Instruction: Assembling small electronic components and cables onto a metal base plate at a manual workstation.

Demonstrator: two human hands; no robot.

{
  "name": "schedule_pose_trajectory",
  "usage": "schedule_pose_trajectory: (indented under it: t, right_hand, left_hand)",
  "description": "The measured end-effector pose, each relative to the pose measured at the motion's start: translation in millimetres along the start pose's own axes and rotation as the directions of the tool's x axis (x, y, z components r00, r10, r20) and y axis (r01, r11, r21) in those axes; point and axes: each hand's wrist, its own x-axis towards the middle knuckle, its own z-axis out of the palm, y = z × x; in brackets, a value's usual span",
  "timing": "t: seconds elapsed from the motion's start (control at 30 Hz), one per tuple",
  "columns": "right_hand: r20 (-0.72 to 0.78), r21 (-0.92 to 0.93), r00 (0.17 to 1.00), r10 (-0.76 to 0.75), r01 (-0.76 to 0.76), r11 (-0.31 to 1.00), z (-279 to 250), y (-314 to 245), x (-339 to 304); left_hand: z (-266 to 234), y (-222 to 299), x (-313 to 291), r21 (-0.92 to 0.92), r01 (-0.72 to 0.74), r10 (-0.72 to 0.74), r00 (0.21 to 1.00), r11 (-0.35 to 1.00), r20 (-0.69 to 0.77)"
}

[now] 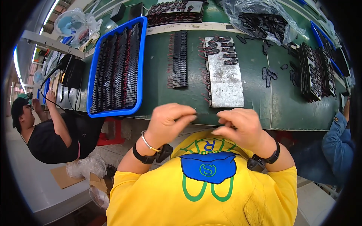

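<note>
Both hands are held at the near edge of the green table, a short gap between their fingertips. My left hand (169, 119) is closed in a pinch, with a small dark bit at its fingertips that is too small to name. My right hand (241, 126) has its fingers curled toward the thumb; whatever it holds, if anything, is hidden. Just beyond the right hand lies a worn metal plate (225, 84) with small black parts (229, 54) on its far end and red wires along its left side. Left of it stands a tight row of black parts with red wires (181, 58).
A blue tray (140, 75) packed with rows of black parts sits at left. Loose black parts (268, 75) and stacked loaded plates (311, 75) lie at right. A clear bag of black parts (264, 24) is at the back. Co-workers (47, 132) sit on both sides.
</note>
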Motion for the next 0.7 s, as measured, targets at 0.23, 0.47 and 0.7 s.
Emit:
schedule_pose_trajectory:
  t: [0.23,0.47,0.7]
  right_hand:
    - [0.025,-0.251,0.999,0.026,-0.019,0.968,-49,22,23]
    - [0.002,-0.311,0.979,0.204,-0.194,0.930,-62,71,63]
    - [0.071,-0.371,0.981,0.179,-0.140,0.918,-53,91,70]
  left_hand:
    - [-10,-39,17,0.255,0.025,0.045,0.963,0.967,-0.265]
    - [-9,-45,19,0.345,0.003,0.094,0.960,0.938,-0.264]
    - [-5,-35,14,0.345,0.076,0.046,0.942,0.936,-0.334]
